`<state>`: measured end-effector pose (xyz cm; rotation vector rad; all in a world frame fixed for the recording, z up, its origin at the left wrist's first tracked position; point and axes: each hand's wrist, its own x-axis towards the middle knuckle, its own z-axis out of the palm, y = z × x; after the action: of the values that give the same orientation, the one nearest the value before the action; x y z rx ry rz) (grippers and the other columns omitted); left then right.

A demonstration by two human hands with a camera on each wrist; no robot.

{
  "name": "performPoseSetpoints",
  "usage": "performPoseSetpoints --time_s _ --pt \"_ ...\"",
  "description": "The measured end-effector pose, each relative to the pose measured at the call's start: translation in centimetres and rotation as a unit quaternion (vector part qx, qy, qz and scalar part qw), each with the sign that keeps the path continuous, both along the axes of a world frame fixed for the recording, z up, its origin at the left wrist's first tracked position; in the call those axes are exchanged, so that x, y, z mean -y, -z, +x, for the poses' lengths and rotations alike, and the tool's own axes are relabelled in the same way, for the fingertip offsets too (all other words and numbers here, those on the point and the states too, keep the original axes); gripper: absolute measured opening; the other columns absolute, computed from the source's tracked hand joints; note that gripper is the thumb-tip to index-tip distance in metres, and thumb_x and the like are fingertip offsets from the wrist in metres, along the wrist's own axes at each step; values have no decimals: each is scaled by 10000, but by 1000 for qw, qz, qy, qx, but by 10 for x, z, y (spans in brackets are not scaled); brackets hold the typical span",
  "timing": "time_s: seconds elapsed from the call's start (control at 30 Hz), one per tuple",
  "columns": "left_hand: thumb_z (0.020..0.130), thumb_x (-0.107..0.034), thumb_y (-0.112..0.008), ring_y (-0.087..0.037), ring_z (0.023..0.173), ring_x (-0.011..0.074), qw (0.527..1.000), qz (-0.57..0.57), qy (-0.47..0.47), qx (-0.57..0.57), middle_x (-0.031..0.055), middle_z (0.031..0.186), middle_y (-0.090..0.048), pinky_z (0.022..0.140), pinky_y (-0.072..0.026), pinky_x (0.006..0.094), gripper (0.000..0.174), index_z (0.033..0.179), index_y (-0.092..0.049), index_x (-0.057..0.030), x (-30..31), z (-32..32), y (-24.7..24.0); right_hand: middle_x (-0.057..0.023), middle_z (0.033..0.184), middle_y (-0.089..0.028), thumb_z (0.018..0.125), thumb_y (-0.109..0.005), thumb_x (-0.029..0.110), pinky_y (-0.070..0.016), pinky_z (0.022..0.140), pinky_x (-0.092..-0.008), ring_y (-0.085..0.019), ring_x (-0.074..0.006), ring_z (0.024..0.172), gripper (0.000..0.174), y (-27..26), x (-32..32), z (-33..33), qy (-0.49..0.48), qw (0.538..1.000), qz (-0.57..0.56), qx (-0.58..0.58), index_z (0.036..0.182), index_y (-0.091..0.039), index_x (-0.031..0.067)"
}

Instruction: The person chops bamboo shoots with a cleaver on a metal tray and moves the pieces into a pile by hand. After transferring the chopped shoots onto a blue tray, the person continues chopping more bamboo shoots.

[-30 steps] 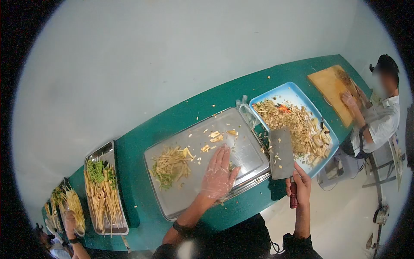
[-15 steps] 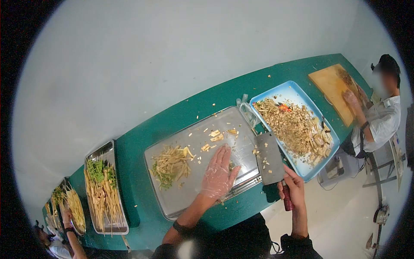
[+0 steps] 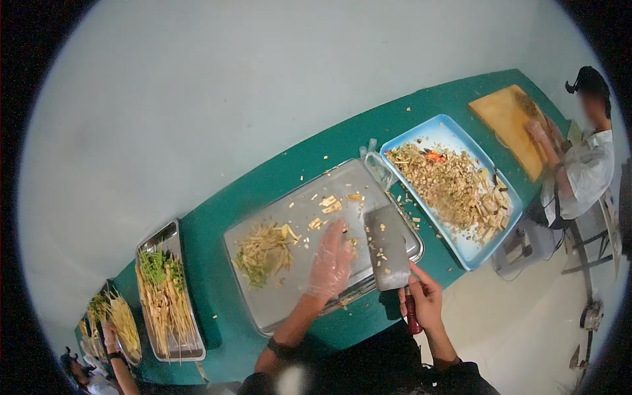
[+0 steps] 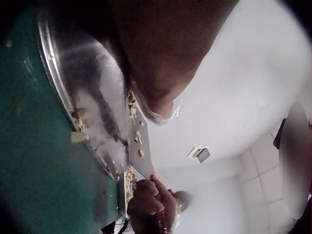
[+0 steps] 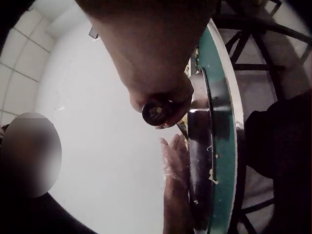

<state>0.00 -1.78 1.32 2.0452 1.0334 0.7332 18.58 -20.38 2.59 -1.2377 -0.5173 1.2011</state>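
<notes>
My right hand (image 3: 424, 299) grips the dark red handle (image 3: 412, 315) of a cleaver. Its broad grey blade (image 3: 388, 253) lies over the right part of a metal tray (image 3: 316, 266), with small pale bits stuck on it. Beside the blade, my left hand (image 3: 329, 263), in a clear plastic glove, has its fingers extended over small chopped pieces (image 3: 330, 205) on the tray. A pile of pale strips with green bits (image 3: 264, 253) lies at the tray's left. In the right wrist view the handle's butt (image 5: 156, 113) faces the camera.
A blue-rimmed tray (image 3: 440, 120) of chopped food stands to the right, near a clear plastic bag (image 3: 374, 161). Beyond it a person (image 3: 579, 178) works at a wooden board (image 3: 503, 125). Trays of skewers (image 3: 164, 296) and another person's hand (image 3: 110, 336) are at the left.
My right hand has carried the cleaver leftward, from beside the blue-rimmed tray to over the metal tray. The left hand has shifted slightly, its thumb now less spread.
</notes>
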Motion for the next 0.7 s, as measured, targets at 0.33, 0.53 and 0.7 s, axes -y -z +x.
performPoseSetpoints --time_s 0.33,0.53,0.7 --pt "1155 -267 -431 -377 1540 483 999 28 -20 10 310 1642 -411 1300 -292 522 575 1647 -356 20 6 28 3 -74 740 -644 1160 -492 117 -485 481 -287 -559 -135 499 486 -2 -5 -32 17 999 -36 28 1646 -483 124" --pt "1150 -336 -431 -318 1549 547 999 36 -15 -9 389 1654 -341 1308 -254 559 662 1626 -320 111 12 45 1 -57 736 -634 1164 -473 115 -486 481 -284 -550 -114 500 499 9 -20 -59 19 999 -27 23 1663 -461 135" --pt "1144 -361 -458 -305 1559 541 998 62 1 -16 382 1670 -325 1312 -238 571 697 1621 -314 127 15 51 -6 -65 692 -619 1162 -458 95 -485 476 -295 -552 -129 483 495 17 -20 -64 22 999 4 28 1657 -457 99"
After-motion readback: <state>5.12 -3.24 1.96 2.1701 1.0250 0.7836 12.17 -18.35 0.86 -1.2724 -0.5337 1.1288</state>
